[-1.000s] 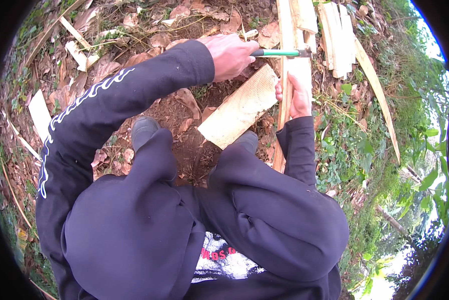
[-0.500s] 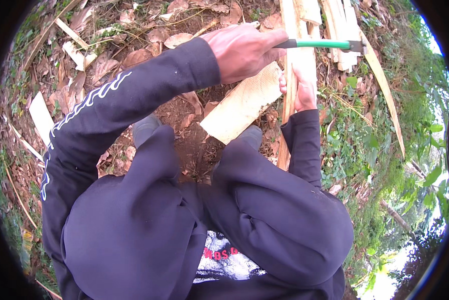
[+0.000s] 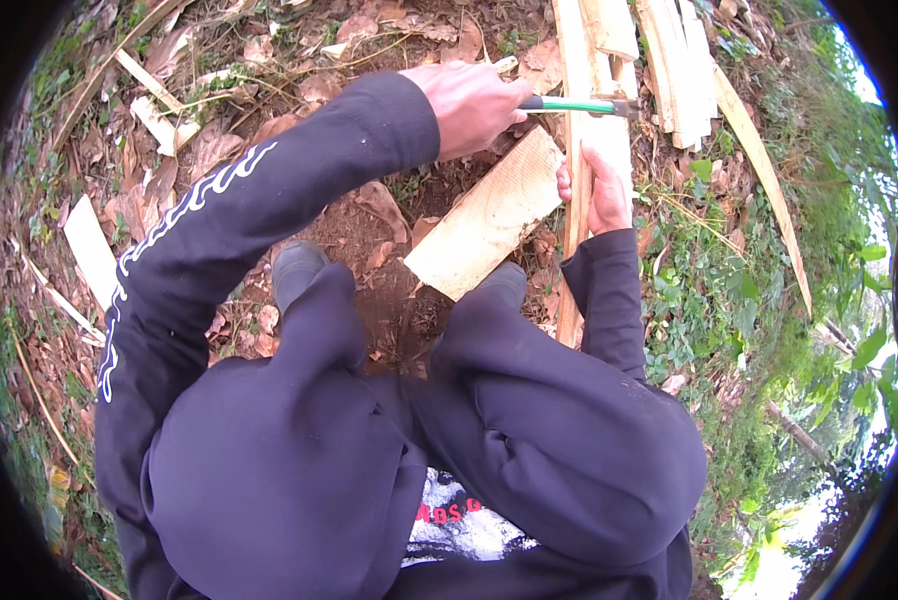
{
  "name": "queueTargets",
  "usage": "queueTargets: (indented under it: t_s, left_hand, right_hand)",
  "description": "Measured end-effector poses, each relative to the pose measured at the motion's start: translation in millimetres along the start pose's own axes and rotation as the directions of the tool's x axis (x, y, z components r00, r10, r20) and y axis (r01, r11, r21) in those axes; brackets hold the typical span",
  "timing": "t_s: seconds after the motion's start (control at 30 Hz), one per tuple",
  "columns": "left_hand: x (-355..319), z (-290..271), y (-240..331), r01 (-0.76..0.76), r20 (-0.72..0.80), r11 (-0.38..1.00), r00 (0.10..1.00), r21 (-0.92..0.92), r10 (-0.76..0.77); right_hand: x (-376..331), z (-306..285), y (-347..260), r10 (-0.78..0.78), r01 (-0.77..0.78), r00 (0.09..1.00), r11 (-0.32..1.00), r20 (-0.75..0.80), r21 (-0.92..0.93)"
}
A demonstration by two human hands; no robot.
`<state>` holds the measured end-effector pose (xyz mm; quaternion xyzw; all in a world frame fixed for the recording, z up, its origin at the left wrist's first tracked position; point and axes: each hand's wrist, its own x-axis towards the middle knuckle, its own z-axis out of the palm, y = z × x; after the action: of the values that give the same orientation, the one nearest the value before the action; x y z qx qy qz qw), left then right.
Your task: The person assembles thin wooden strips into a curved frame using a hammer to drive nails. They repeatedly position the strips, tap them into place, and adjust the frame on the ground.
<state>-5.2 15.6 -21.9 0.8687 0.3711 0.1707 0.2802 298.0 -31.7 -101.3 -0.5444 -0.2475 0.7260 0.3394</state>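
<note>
My left hand [image 3: 477, 105] is closed round the dark grip of a hammer [image 3: 574, 103] with a green handle. Its small metal head lies over the pale wood, just beyond my right hand. My right hand [image 3: 605, 192] grasps a long, narrow wooden strip [image 3: 576, 225], fingers on its left side. The strip runs from the top of the view down beside my right sleeve. A short, wide wooden board [image 3: 489, 215] slants across the ground between my hands and my feet, its lower end close to my right shoe [image 3: 504, 278]. Whether the hammer head touches the wood, I cannot tell.
More pale wooden slats [image 3: 669, 70] lie at the top right, and a long thin offcut [image 3: 764, 165] curves away beside them. Wood scraps [image 3: 89, 245] and dry leaves [image 3: 209, 150] cover the ground on the left. Green plants [image 3: 739, 320] grow on the right.
The hammer has swung down and left, its head now over the wood by my right hand. My left hand has shifted slightly left. My right hand keeps hold of the strip.
</note>
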Motion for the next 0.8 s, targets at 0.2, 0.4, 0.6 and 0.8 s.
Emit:
queueTargets:
  t_s: [0.2, 0.4, 0.6, 0.8]
  left_hand:
    - [14, 6, 0, -0.092, -0.22, 0.991, 0.973, -0.102, 0.068]
    - [12, -12, 3, 0.038, -0.037, 0.992, 0.998, -0.123, -0.043]
    - [4, 20, -2, 0.109, 0.003, 0.985, 0.994, -0.132, -0.11]
    - [8, -3, 16, -0.102, -0.251, 0.968, 0.967, -0.231, 0.042]
  right_hand:
    - [11, 0, -5, -0.016, 0.018, 0.998, 0.999, -0.055, 0.027]
    - [-1, -2, -1, 0.014, -0.014, 0.999, 1.0, -0.041, -0.008]
    - [7, -10, 5, 0.022, -0.022, 0.999, 1.0, -0.035, 0.001]
    - [12, -12, 1, 0.01, -0.008, 0.998, 1.0, -0.061, 0.029]
